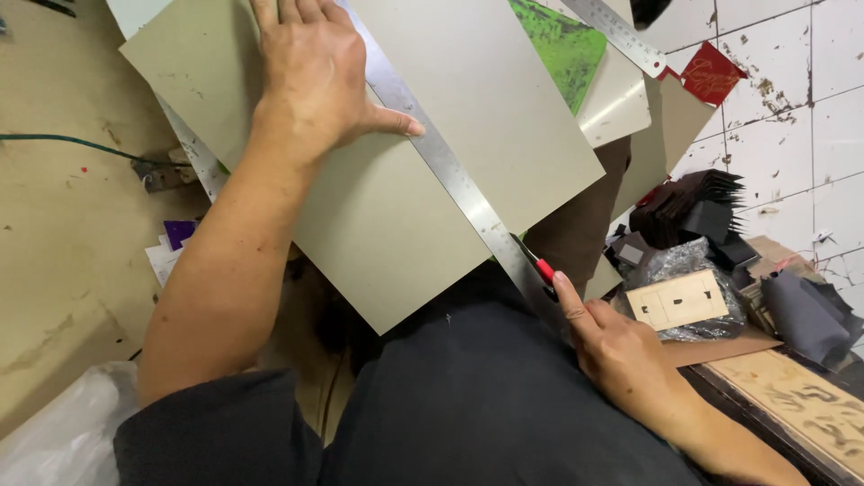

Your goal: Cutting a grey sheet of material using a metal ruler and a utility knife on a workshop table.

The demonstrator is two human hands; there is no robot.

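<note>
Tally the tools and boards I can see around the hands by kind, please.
Metal rulers: 2, one under the left hand lying across the board, one at the top
Large grey boards: 1
Red-handled cutters: 1, in the right hand's grip
Green sheets: 1
Red cards: 1
Total: 6

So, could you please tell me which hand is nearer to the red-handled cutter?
Right. The right hand grips the red-handled cutter at the steel ruler's near end; the left hand presses the ruler down farther up.
</note>
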